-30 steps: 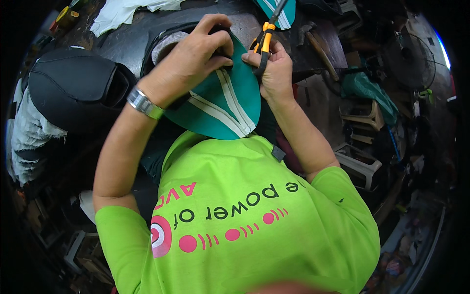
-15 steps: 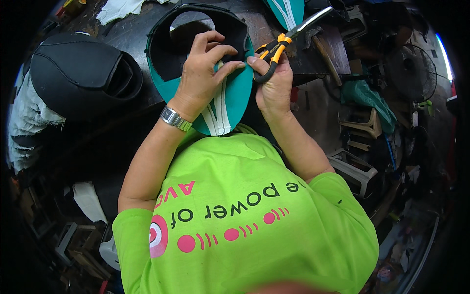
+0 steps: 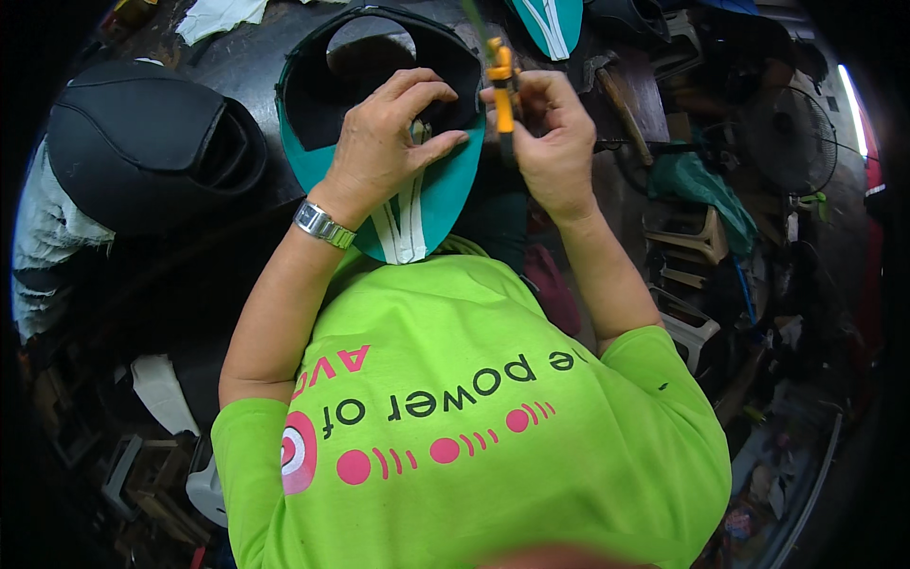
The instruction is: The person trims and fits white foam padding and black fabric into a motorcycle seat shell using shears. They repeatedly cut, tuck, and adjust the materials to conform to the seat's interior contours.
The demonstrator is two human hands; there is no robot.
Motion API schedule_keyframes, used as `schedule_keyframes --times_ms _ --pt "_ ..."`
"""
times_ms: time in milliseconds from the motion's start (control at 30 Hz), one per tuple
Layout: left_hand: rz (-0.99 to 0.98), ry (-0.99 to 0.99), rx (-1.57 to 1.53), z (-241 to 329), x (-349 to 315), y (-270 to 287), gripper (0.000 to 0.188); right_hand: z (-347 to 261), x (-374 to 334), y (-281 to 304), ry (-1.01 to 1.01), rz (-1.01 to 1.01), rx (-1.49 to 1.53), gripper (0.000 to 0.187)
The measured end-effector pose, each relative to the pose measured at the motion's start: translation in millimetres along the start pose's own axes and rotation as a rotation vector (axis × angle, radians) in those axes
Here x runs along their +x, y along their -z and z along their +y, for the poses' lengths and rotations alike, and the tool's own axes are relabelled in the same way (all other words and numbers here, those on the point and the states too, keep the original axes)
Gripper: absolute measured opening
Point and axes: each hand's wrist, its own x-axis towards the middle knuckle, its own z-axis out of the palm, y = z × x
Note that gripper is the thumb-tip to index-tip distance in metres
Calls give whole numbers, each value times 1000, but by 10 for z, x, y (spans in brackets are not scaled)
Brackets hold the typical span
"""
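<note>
A teal-and-black hood-like piece (image 3: 441,204) with white seam tape lies before me, its front end against my shirt and a large oval opening at its far side. My left hand (image 3: 393,133) holds it at the inner edge, fingers bent and thumb stretched across the teal panel; some fingertips are hidden. Just right of the piece, my right hand (image 3: 555,142) is closed around the orange-and-black handles of scissors (image 3: 504,100). Motion smears the scissors, and their blades point away from me. Whether the right fingertips also pinch the piece's edge cannot be made out.
On the left, a finished-looking black hood (image 3: 142,142) sits over pale denim cloth (image 3: 62,237). Another teal piece with white tape (image 3: 552,24) lies at the dark table's far side. To the right are a wooden-handled tool (image 3: 626,114), stools (image 3: 687,232) and a fan (image 3: 787,137).
My right hand has moved slightly right and turned, swinging the scissors from pointing right to pointing away from me. My left hand stays on the hood-like piece, which shifts slightly left in view.
</note>
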Motion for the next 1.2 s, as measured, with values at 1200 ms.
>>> schedule_keyframes --times_ms 1200 --pt "-166 21 -31 -71 -6 112 16 138 -180 1301 -833 -1082 323 66"
